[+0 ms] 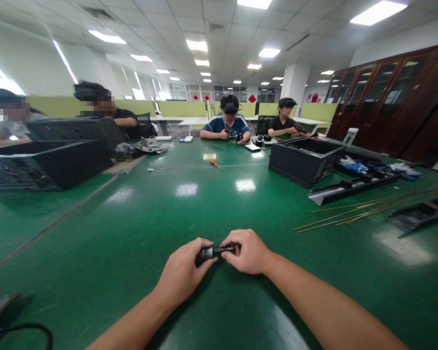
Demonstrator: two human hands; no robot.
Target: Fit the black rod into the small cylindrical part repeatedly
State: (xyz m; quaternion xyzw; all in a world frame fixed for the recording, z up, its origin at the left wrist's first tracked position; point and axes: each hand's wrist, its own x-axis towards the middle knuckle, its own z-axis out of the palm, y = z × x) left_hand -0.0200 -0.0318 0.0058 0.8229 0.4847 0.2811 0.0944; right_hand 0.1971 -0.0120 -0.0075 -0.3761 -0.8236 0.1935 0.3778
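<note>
Near the front middle of the green table [160, 214], my left hand [184, 267] is closed around a dark metal cylinder [206, 253]. A thin ridged metal shaft [224, 249] reaches from the cylinder's right end toward my right hand [247, 252]. The fingers of my right hand pinch this shaft near its far end. Cylinder and shaft lie in line, roughly level, just above the table. Whether they are joined inside cannot be made out.
An orange screwdriver [214, 163] lies farther back. Black metal cases stand at left [76, 165] and right [290, 163]. Thin brass-coloured rods [350, 211] and a long metal channel [354, 187] lie at right. Several people sit around the table. A black cable [29, 326] is at front left.
</note>
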